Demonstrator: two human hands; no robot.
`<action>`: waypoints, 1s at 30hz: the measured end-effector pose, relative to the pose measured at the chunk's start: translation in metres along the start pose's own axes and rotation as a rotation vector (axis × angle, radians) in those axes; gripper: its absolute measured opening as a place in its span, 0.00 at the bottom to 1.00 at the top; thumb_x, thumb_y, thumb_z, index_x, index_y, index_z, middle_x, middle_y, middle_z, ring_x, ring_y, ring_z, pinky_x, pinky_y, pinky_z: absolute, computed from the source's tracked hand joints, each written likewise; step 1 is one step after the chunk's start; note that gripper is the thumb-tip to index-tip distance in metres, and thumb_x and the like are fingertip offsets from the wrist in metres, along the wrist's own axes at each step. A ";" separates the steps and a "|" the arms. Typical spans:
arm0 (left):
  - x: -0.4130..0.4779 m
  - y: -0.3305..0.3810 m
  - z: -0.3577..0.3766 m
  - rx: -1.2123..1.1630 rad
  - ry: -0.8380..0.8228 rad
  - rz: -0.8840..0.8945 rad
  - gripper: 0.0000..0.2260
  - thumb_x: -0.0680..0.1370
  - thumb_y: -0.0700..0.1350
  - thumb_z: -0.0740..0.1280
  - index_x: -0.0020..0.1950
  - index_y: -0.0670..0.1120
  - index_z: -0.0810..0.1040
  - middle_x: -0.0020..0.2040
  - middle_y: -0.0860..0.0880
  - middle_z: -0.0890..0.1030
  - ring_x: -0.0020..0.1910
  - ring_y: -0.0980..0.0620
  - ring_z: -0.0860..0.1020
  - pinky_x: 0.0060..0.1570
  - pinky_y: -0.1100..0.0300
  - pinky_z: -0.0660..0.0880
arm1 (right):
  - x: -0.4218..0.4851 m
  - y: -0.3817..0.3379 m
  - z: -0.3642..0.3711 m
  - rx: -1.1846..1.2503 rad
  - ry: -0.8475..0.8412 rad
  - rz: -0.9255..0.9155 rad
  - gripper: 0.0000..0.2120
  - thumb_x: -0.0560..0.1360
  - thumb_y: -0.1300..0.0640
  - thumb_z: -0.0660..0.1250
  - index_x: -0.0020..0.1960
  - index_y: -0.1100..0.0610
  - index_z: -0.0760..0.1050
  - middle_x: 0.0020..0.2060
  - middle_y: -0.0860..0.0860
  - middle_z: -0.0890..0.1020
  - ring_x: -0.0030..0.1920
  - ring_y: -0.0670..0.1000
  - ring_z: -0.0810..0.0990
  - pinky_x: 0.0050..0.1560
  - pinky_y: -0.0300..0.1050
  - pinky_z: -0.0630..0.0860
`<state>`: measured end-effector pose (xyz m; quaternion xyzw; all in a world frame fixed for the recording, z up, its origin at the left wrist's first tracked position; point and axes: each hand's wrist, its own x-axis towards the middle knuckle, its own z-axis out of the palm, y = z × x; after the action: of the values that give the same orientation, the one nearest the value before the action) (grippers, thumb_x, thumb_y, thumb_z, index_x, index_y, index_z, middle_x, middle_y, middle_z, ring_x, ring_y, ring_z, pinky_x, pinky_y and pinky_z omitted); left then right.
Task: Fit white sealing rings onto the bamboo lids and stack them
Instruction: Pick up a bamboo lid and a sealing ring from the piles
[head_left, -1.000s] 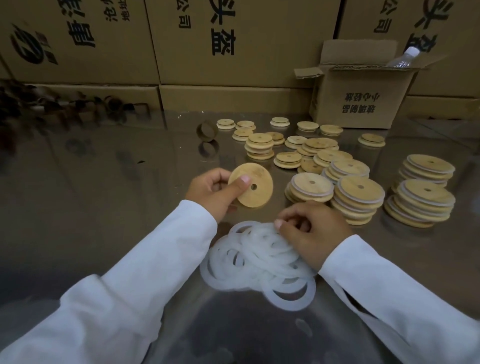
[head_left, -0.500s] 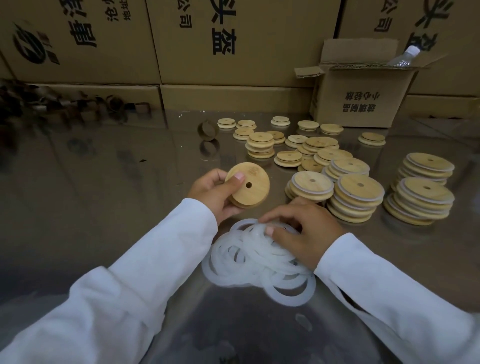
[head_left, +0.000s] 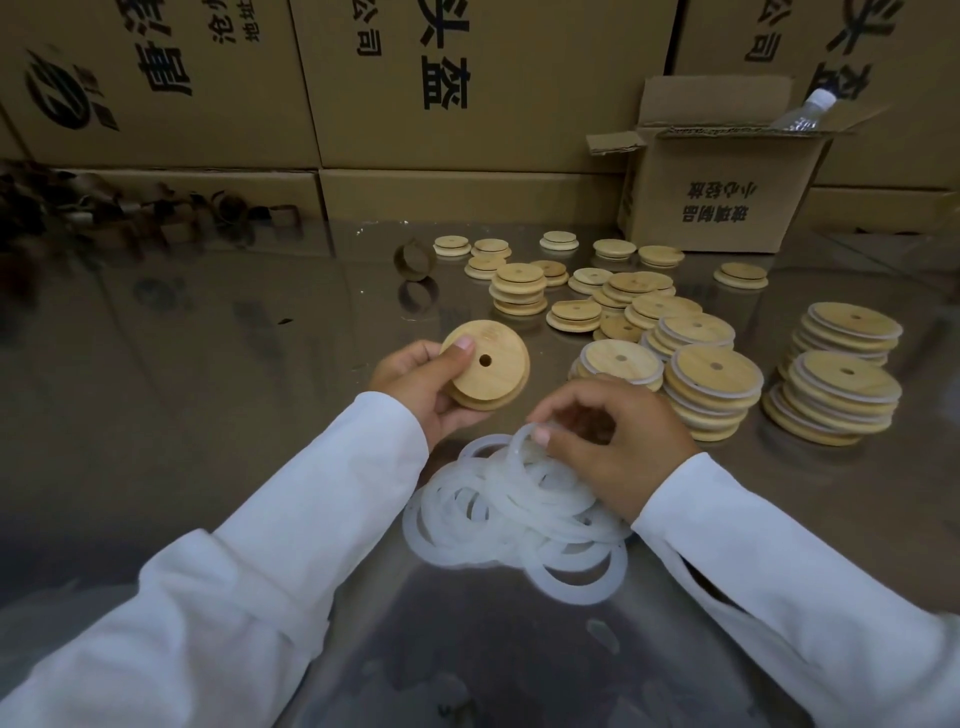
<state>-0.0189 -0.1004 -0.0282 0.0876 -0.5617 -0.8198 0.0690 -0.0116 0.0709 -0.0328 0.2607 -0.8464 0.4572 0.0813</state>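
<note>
Left hand (head_left: 415, 387) grips a bare bamboo lid (head_left: 485, 364) above the desk (head_left: 208, 415). Right hand (head_left: 618, 452) pinches one sealing ring (head_left: 519, 441) off the ring pile (head_left: 509, 514). Best practice: lift a single ring clear, then seat it evenly round the lid's step before stacking.

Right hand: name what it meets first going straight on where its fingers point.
Probably the bamboo lid held in the left hand; the right hand, pinching a white ring, points left at it. Depth unclear.
</note>
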 end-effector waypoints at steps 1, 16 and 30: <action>0.000 0.001 0.000 -0.001 -0.001 -0.012 0.08 0.76 0.40 0.64 0.37 0.40 0.71 0.40 0.42 0.80 0.38 0.46 0.81 0.33 0.53 0.81 | 0.000 -0.002 -0.001 0.087 0.044 -0.008 0.09 0.70 0.61 0.71 0.38 0.47 0.79 0.37 0.49 0.80 0.39 0.45 0.77 0.42 0.35 0.74; -0.013 0.003 0.004 0.069 -0.254 -0.142 0.07 0.77 0.43 0.62 0.47 0.40 0.77 0.35 0.41 0.83 0.32 0.42 0.82 0.29 0.55 0.80 | 0.006 -0.012 -0.011 0.643 0.351 0.317 0.06 0.70 0.59 0.70 0.38 0.49 0.80 0.29 0.45 0.82 0.34 0.43 0.79 0.39 0.39 0.75; -0.021 0.002 0.010 0.155 -0.349 -0.153 0.22 0.66 0.55 0.65 0.52 0.42 0.77 0.38 0.42 0.83 0.33 0.42 0.83 0.28 0.60 0.79 | 0.004 -0.015 -0.006 0.532 0.379 0.335 0.06 0.69 0.62 0.71 0.37 0.52 0.79 0.26 0.45 0.81 0.28 0.38 0.78 0.31 0.28 0.74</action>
<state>-0.0001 -0.0880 -0.0212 -0.0082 -0.6184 -0.7796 -0.0985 -0.0080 0.0678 -0.0173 0.0410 -0.6986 0.7086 0.0902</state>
